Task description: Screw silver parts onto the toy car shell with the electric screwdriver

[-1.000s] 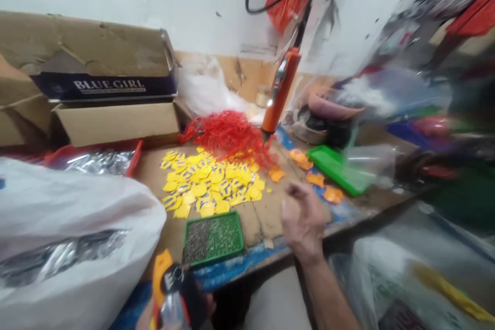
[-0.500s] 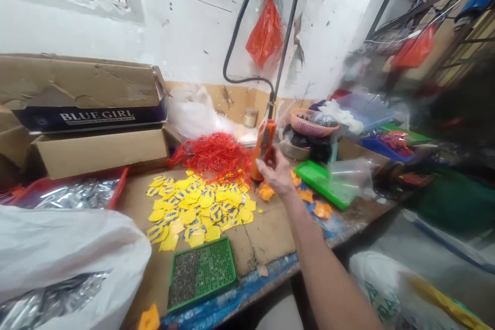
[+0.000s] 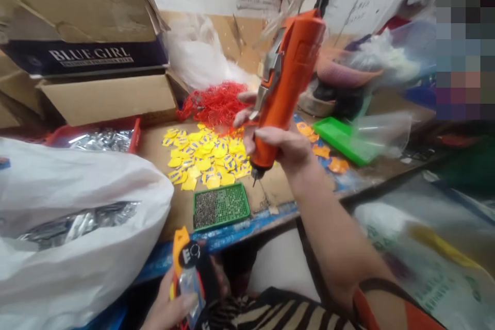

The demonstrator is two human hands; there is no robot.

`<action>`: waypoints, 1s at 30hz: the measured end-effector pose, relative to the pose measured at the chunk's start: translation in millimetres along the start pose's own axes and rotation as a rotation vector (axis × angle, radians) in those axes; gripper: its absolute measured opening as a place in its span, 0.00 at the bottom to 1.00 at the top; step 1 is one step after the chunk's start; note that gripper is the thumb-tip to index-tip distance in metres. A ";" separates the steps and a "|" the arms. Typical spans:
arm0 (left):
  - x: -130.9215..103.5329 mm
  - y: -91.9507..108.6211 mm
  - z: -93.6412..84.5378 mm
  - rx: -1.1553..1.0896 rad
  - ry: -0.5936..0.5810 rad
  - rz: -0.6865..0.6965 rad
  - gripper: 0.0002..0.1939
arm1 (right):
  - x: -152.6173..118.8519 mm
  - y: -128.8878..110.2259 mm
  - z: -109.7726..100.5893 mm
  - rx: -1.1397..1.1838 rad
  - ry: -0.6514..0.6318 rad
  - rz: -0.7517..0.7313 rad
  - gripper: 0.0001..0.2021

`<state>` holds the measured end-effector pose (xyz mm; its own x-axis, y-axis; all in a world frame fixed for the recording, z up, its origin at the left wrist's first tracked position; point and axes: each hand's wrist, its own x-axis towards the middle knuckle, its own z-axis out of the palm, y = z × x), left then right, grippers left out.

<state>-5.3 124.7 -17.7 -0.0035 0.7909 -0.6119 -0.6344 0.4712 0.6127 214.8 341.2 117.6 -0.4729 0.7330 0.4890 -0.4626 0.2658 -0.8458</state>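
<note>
Your left hand (image 3: 172, 307) pinches an orange-and-black plastic piece (image 3: 191, 273) below the table (image 3: 275, 192); it looks light and stiff, so hold its sides. Your right hand (image 3: 293, 147) wraps the orange electric screwdriver (image 3: 289, 80) over the table; it looks hard and heavy, so grip its middle.

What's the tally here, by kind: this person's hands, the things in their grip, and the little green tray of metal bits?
Hands: 2 (left hand, right hand)
Orange power driver: 1
Yellow-and-black object: 1
Green tray of metal bits: 1
Total: 5
</note>
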 end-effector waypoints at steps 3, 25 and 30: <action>9.8 -4.9 -3.6 0.017 0.069 0.011 0.50 | -12.4 14.1 12.3 0.104 0.008 0.083 0.18; 14.8 8.2 6.3 0.057 -0.058 0.054 0.26 | -5.9 17.3 13.7 -0.066 0.563 -0.086 0.15; 18.8 5.7 -3.2 0.032 -0.076 0.016 0.25 | 2.4 6.5 7.4 -0.006 0.386 0.028 0.22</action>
<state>-11.5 141.0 -27.3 0.0455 0.8253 -0.5629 -0.6098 0.4692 0.6387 205.1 340.0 114.9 -0.1673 0.9216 0.3502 -0.4483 0.2452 -0.8596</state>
